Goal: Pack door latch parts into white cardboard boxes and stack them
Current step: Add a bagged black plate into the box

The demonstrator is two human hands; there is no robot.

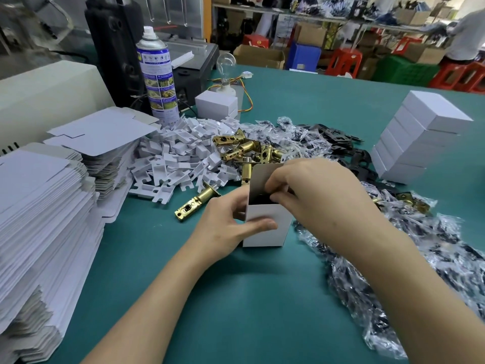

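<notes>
Fingers (238, 204) of the left hand (220, 229) are curled round the left side of a white box (267, 227), with the thumb pressed flat across its front face, so the hand is clamped on it. This box stands upright on the green counter (236, 298) at the middle of the frame. Its top is open, its lid flap (262, 170) is raised behind, and something dark shows inside.

At the right of that opening, the right hand (315, 185) has its fingers bent and bunched close together, the thumb against the front rim. Whether they pinch the rim, a side flap or a part inside cannot be told.

Just left of the box a single brass latch (195, 202) lies on the counter, and a heap of brass latches (244, 148) sits just behind the box. A pile of white plastic pieces (178, 153) spreads to the left of that heap. Clear bags of dark parts (393, 258) run down the right side, with black plates (338, 137) behind them.

A stack of closed white boxes (420, 137) stands at the upper right. Flat box blanks (39, 206) are stacked along the left edge, and a spray can (157, 74) stands upright behind the plastic pieces at the upper left.
</notes>
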